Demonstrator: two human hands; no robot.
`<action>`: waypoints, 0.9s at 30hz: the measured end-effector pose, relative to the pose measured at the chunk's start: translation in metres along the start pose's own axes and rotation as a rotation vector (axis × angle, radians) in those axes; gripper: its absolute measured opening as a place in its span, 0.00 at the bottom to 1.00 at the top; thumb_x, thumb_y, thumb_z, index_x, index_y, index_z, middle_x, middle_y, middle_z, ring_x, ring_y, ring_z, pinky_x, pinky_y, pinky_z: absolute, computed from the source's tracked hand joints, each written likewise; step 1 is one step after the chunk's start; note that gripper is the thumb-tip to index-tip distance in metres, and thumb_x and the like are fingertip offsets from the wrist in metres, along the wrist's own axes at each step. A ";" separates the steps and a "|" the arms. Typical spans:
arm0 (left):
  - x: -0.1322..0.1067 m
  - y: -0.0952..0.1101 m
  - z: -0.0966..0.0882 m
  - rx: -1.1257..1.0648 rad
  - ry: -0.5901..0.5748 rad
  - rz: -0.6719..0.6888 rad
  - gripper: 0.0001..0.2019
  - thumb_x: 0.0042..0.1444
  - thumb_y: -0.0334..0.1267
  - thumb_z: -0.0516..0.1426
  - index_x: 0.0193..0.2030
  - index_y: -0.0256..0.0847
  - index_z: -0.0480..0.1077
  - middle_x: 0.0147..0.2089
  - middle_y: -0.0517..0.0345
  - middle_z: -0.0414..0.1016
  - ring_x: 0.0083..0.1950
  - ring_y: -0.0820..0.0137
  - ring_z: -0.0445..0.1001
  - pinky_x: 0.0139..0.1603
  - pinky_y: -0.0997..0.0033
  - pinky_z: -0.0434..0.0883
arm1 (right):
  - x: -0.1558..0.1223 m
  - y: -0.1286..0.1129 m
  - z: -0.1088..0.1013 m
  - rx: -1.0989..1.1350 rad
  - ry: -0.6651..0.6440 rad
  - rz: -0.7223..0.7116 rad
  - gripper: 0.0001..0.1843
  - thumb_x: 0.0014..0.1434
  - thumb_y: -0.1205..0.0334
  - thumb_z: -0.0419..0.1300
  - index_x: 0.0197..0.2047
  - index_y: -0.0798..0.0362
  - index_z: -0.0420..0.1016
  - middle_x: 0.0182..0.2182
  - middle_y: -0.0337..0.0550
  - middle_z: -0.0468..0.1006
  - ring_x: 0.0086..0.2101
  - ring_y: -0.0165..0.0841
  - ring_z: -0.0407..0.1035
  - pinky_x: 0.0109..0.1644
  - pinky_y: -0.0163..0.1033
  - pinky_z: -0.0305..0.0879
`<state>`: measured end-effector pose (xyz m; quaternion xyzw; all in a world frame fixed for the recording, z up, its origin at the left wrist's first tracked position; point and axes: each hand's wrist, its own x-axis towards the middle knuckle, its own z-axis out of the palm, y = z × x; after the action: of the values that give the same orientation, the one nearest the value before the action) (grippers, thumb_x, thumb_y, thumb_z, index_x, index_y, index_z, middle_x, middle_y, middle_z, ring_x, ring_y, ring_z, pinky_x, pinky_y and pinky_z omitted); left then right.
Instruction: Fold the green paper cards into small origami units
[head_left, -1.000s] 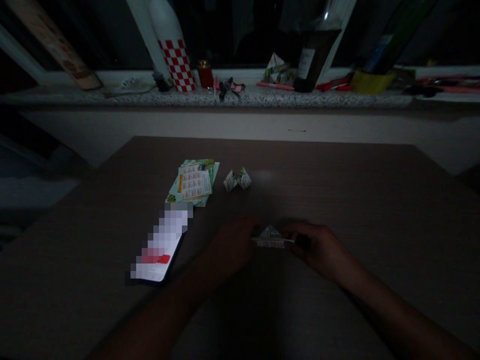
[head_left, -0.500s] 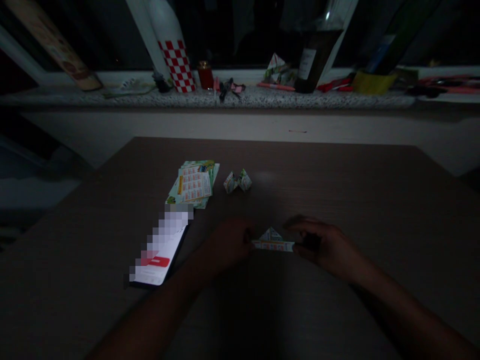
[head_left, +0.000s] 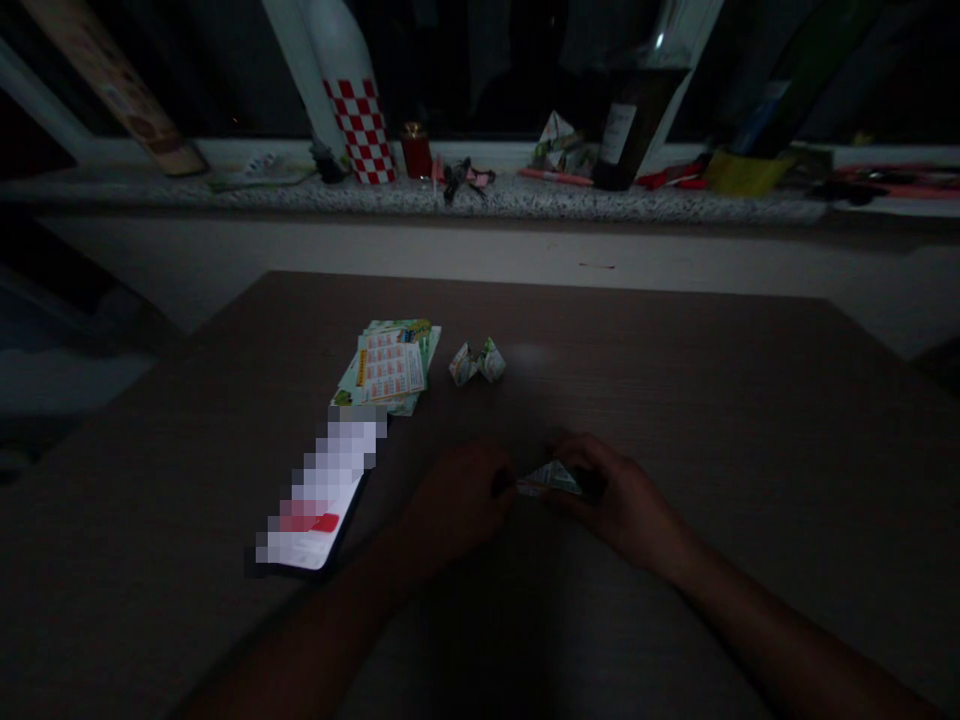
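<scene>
A small folded paper (head_left: 551, 477), printed in white, green and orange, is held between my two hands over the table. My left hand (head_left: 469, 495) is closed at the paper's left end, its fingertips mostly in shadow. On the other side my right hand (head_left: 611, 490) pinches the paper between thumb and fingers, covering its right end. Beyond the hands stands a finished-looking folded paper figure (head_left: 478, 362) with two pointed parts. Left of that figure lies a stack of printed paper slips (head_left: 391, 365).
A phone (head_left: 319, 500) with a lit, partly pixelated screen lies beside my left forearm. The dark wooden table (head_left: 675, 360) ends at a wall below a granite sill (head_left: 510, 205). On the sill stand a checkered bottle (head_left: 362, 130), a dark labelled bottle (head_left: 626, 130) and a red jar (head_left: 415, 152).
My right hand has moved left, closer to my left hand, and now covers the paper's right end. The paper's straight lower strip no longer shows at full length.
</scene>
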<state>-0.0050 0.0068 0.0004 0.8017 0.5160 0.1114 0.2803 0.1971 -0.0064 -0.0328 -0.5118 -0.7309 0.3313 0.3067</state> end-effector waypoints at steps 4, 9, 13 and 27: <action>0.001 0.003 0.005 -0.049 0.112 0.067 0.04 0.56 0.35 0.56 0.35 0.39 0.71 0.39 0.55 0.71 0.40 0.68 0.70 0.40 0.70 0.66 | -0.003 -0.003 0.002 0.287 0.059 0.094 0.14 0.53 0.62 0.64 0.43 0.50 0.67 0.29 0.38 0.77 0.31 0.33 0.73 0.34 0.36 0.68; 0.001 0.005 0.013 -0.186 0.261 0.136 0.05 0.59 0.35 0.55 0.40 0.39 0.71 0.41 0.56 0.72 0.41 0.70 0.71 0.43 0.71 0.67 | -0.002 -0.001 -0.002 0.678 0.105 0.191 0.21 0.49 0.59 0.68 0.44 0.50 0.65 0.31 0.39 0.78 0.32 0.33 0.75 0.37 0.37 0.71; 0.000 0.009 0.018 -0.305 0.298 0.121 0.04 0.57 0.34 0.57 0.37 0.40 0.73 0.38 0.58 0.75 0.40 0.71 0.72 0.42 0.73 0.68 | -0.002 0.003 -0.002 0.743 0.109 0.192 0.24 0.47 0.57 0.70 0.44 0.50 0.66 0.31 0.40 0.80 0.31 0.34 0.76 0.37 0.39 0.73; -0.001 0.013 0.023 -0.717 0.260 -0.233 0.11 0.51 0.44 0.62 0.38 0.41 0.77 0.35 0.58 0.79 0.35 0.69 0.75 0.34 0.74 0.70 | -0.003 0.000 -0.002 0.660 0.233 0.162 0.19 0.45 0.58 0.71 0.40 0.51 0.72 0.32 0.43 0.82 0.32 0.34 0.77 0.36 0.37 0.74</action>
<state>0.0152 -0.0055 -0.0107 0.5683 0.5629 0.3527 0.4856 0.1990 -0.0090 -0.0320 -0.4761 -0.5017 0.5121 0.5094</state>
